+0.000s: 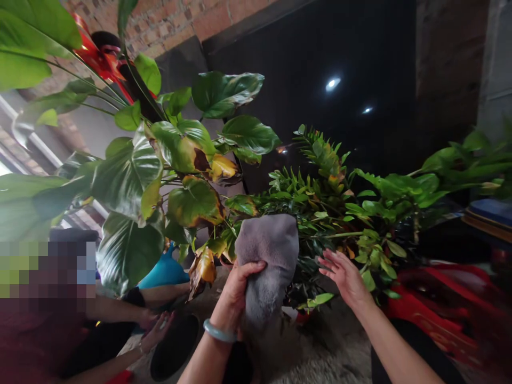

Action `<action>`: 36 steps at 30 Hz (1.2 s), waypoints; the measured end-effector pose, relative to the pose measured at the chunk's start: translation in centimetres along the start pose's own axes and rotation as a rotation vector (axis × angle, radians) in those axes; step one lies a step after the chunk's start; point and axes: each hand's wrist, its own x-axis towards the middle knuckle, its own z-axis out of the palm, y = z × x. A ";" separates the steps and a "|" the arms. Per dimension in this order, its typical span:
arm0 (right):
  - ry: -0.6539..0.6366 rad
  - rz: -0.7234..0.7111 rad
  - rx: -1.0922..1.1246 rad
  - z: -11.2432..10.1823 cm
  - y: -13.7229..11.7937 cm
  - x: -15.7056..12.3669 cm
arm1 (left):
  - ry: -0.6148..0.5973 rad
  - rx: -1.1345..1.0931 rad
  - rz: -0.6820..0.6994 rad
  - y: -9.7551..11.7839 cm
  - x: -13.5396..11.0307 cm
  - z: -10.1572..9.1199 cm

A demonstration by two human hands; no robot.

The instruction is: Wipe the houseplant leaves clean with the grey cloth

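Note:
A grey cloth (272, 245) is gripped in my left hand (236, 296), thumb pressed over its front and the top part spread upward. A pale bangle circles that wrist. To the right, my right hand (344, 274) is held up with its fingers apart, touching nothing that I can see. Behind the cloth grows a leafy plant (310, 202) with many small green leaflets. Left of the cloth, a large-leaved plant (252, 133) has several leaves with yellow and brown edges, one of them a withered leaf (206, 266).
A person (40, 330) sits at the lower left, hands near a dark round container (176, 346). Behind them is a blue object (166, 269). A red bag (440, 309) lies at the right. A dark glossy panel (320, 53) stands behind the plants, and a red ribbon (98, 56) hangs upper left.

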 end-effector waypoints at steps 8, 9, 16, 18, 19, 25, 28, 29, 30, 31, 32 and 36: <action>-0.088 -0.029 -0.045 0.1 0.0 0.5 | 0.061 0.020 0.086 -0.1 3.1 2.8; -0.088 -0.022 -0.065 0.1 0.1 0.5 | 0.073 0.048 0.086 -0.7 3.3 2.6; -0.163 0.027 -0.215 0.0 0.7 -0.3 | 0.030 0.199 0.010 -1.3 2.9 2.0; -0.212 0.020 -0.310 -0.2 1.2 -0.9 | -0.021 0.174 0.133 0.7 2.9 2.9; -0.244 0.013 -0.367 -0.3 1.4 -1.2 | -0.044 0.150 0.205 1.8 3.0 3.5; -0.318 -0.084 -0.541 -0.1 1.7 -2.8 | -0.035 0.095 0.233 0.9 4.2 4.4; -0.248 -0.118 -0.557 0.1 1.4 -2.8 | -0.074 0.272 0.011 -3.2 3.6 2.6; -0.227 -0.116 -0.559 0.1 1.3 -2.7 | -0.108 0.305 -0.044 -4.0 3.2 2.0; -0.209 -0.109 -0.553 0.0 1.4 -2.6 | -0.138 0.311 -0.073 -4.2 2.9 1.7; -0.194 -0.097 -0.535 -0.1 1.4 -2.4 | -0.161 0.290 -0.071 -3.9 2.7 1.6; -0.179 -0.083 -0.506 -0.2 1.5 -2.3 | -0.167 0.246 -0.039 -3.0 2.6 1.9; -0.124 -0.016 -0.349 -0.4 1.8 -2.2 | -0.123 -0.049 0.187 2.5 4.0 4.5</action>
